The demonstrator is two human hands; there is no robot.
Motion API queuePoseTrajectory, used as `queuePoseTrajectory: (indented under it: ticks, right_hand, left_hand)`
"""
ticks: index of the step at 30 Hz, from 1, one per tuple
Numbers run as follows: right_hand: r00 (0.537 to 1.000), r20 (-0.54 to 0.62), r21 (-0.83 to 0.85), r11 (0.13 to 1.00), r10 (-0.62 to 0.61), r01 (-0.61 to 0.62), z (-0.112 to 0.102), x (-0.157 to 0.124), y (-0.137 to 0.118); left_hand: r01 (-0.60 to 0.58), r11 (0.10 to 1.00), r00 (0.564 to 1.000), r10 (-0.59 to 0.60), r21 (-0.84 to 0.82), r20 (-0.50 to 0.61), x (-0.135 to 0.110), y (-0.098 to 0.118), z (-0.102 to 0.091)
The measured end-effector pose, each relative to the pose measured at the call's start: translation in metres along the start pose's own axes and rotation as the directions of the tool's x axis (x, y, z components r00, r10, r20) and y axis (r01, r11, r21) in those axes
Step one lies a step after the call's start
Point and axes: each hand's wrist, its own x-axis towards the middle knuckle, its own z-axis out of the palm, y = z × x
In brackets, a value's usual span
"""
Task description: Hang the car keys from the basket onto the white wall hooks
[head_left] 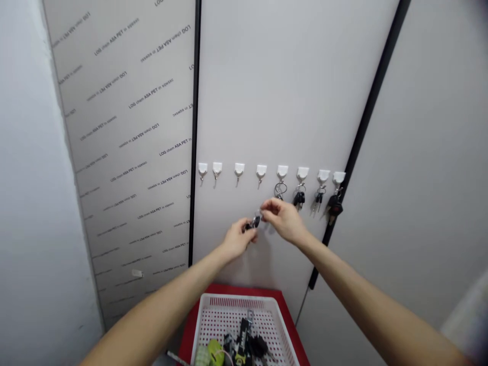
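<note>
My left hand (237, 238) is closed around a bunch of keys (256, 221) in front of the pale panel. With thumb and forefinger, my right hand (284, 218) pinches the key ring (258, 213) of the same bunch. Just above, a white hook (261, 172) hangs bare on the panel. To its right, another hook (282, 172) carries a large key ring (281, 188), and my right hand partly hides what hangs below. Further right, key bunches (299, 198) with black heads hang from hooks, the last being a dark key set (334, 207).
Bare white hooks (217, 169) continue the row leftward. Below, a white perforated basket (238, 301) stands on a red surface (284, 300), holding several keys, a black strap (242, 335) and a yellow-green item (215, 352). Black strips (194, 127) edge the panel.
</note>
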Motion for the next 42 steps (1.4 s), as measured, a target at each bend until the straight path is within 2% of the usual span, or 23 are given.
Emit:
queuePoseTrajectory:
  ticks: [4, 7, 12, 16, 19, 21, 23, 24, 25, 27, 28, 30, 31, 33, 35, 38, 42]
  right_hand:
    - [0.988, -0.155, -0.093, 0.996, -0.015, 0.0, -0.012, 0.04, -0.014]
    - [0.973, -0.231, -0.172, 0.984, 0.009, -0.05, -0.015, 0.06, -0.019]
    - [0.975, -0.217, -0.317, 0.941, 0.048, -0.117, -0.01, 0.075, -0.015]
    - [0.986, -0.168, -0.408, 0.909, 0.016, -0.084, -0.009, 0.071, -0.015]
    - [0.97, -0.225, -0.443, 0.896, -0.091, -0.019, -0.009, 0.052, -0.017]
    - [0.961, -0.235, -0.449, 0.893, -0.146, 0.026, -0.005, 0.028, -0.011]
    - [0.989, -0.098, -0.434, 0.899, -0.11, 0.057, 0.005, -0.007, 0.006]
    - [0.998, 0.029, -0.42, 0.906, -0.05, 0.058, 0.013, -0.027, 0.017]
    - [0.982, 0.185, -0.409, 0.911, 0.028, 0.052, 0.021, -0.049, 0.03]
    - [0.869, 0.45, -0.413, 0.911, 0.205, -0.002, 0.039, -0.096, 0.056]
    - [0.804, 0.524, -0.438, 0.899, 0.281, -0.029, 0.047, -0.118, 0.067]
    - [0.708, 0.589, -0.493, 0.868, 0.389, -0.067, 0.062, -0.155, 0.085]
    - [0.684, 0.593, -0.521, 0.85, 0.424, -0.075, 0.068, -0.169, 0.091]
    - [0.677, 0.576, -0.553, 0.828, 0.457, -0.088, 0.075, -0.185, 0.098]
    - [0.692, 0.556, -0.553, 0.827, 0.461, -0.107, 0.077, -0.19, 0.101]
    - [0.697, 0.561, -0.499, 0.854, 0.447, -0.147, 0.075, -0.188, 0.105]
    - [0.749, 0.523, -0.365, 0.901, 0.406, -0.234, 0.068, -0.179, 0.106]
  left_hand:
    - [-0.008, 0.998, 0.985, -0.004, -0.07, -0.17, 0.034, 0.037, -0.005]
    - [0.007, 0.996, 0.979, -0.024, -0.085, -0.202, 0.051, 0.052, -0.003]
    - [0.092, 0.996, 0.974, -0.092, -0.01, -0.206, 0.064, 0.051, 0.0]
    - [0.129, 0.991, 0.977, -0.122, 0.028, -0.177, 0.061, 0.039, -0.001]
    - [0.124, 0.99, 0.98, -0.11, 0.074, -0.164, 0.048, 0.023, -0.005]
    - [0.109, 0.986, 0.985, -0.09, 0.126, -0.146, 0.033, 0.006, -0.007]
    - [0.129, 0.978, 0.99, -0.117, 0.165, -0.081, 0.011, -0.018, -0.009]
    - [0.16, 0.971, 0.987, -0.156, 0.176, -0.036, -0.001, -0.031, -0.009]
    - [0.192, 0.963, 0.98, -0.197, 0.189, 0.013, -0.014, -0.045, -0.008]
    - [0.235, 0.942, 0.959, -0.264, 0.238, 0.098, -0.04, -0.072, -0.005]
    - [0.241, 0.931, 0.949, -0.285, 0.274, 0.132, -0.052, -0.084, -0.003]
    - [0.245, 0.901, 0.922, -0.331, 0.358, 0.202, -0.074, -0.105, 0.003]
    - [0.244, 0.882, 0.901, -0.359, 0.402, 0.242, -0.083, -0.113, 0.006]
    - [0.229, 0.841, 0.858, -0.412, 0.49, 0.307, -0.096, -0.126, 0.012]
    - [0.205, 0.803, 0.835, -0.442, 0.56, 0.328, -0.103, -0.134, 0.016]
    - [0.2, 0.772, 0.839, -0.453, 0.603, 0.301, -0.106, -0.14, 0.018]
    - [0.235, 0.778, 0.856, -0.45, 0.583, 0.256, -0.106, -0.139, 0.016]
